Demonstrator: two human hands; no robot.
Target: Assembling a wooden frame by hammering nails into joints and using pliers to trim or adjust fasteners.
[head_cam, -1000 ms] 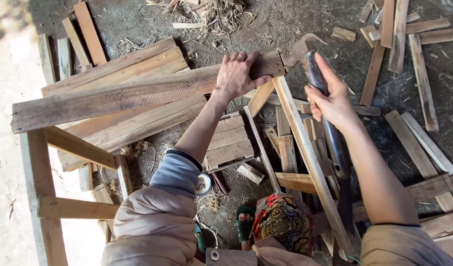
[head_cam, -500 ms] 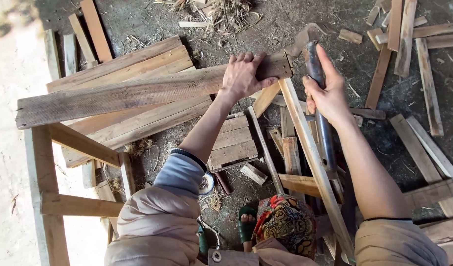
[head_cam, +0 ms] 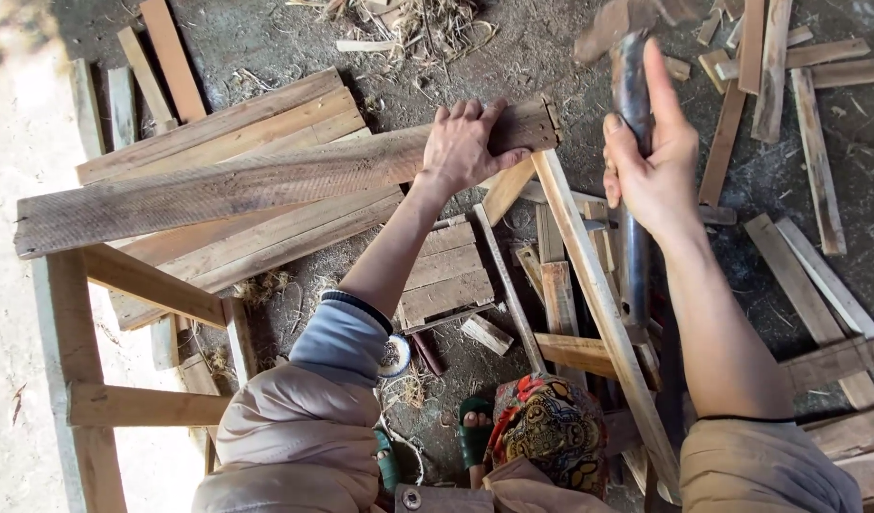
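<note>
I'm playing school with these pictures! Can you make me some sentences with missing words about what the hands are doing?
1. The left hand presses flat on a long wooden ____.
2. The right hand grips the ____ of a hammer.
3. The ground is littered with scraps of ____.

Missing words: plank; handle; wood

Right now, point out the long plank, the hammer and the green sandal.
long plank (head_cam: 266, 185), head view, middle of its top face.
hammer (head_cam: 633, 95), head view, dark handle above the right hand.
green sandal (head_cam: 474, 439), head view, its strap.
</note>
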